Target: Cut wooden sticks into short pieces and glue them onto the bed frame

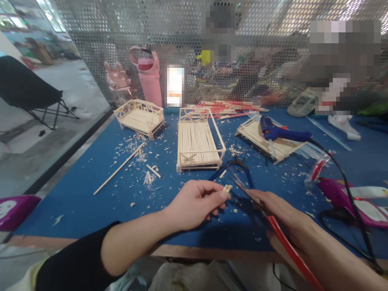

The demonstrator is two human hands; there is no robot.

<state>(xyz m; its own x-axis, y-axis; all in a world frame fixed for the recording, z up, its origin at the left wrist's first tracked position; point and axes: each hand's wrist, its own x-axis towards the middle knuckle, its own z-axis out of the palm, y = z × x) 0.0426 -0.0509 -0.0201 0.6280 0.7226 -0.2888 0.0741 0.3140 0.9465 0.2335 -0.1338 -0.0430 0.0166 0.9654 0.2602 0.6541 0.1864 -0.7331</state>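
My left hand point(198, 202) is closed, pinching short pale wooden stick pieces point(227, 188) between thumb and fingers. My right hand point(287, 218) grips red-handled scissors point(281, 234), whose thin, pointed blades lie slightly apart just right of those pieces. Behind the hands stands a miniature bed point(198, 139) built of thin sticks. Blue-handled pliers point(249, 173) lie between it and my hands, partly covered by the scissors blades.
A stick-built bench point(141, 117) stands left, with a loose stick point(118, 169) and shavings nearby. A blue glue gun point(283, 132) rests on another stick frame point(254, 137). Red and plain sticks point(224, 108), a pink bottle point(150, 81) and perforated metal screen point(106, 24) stand behind. A cable point(348, 182) runs right.
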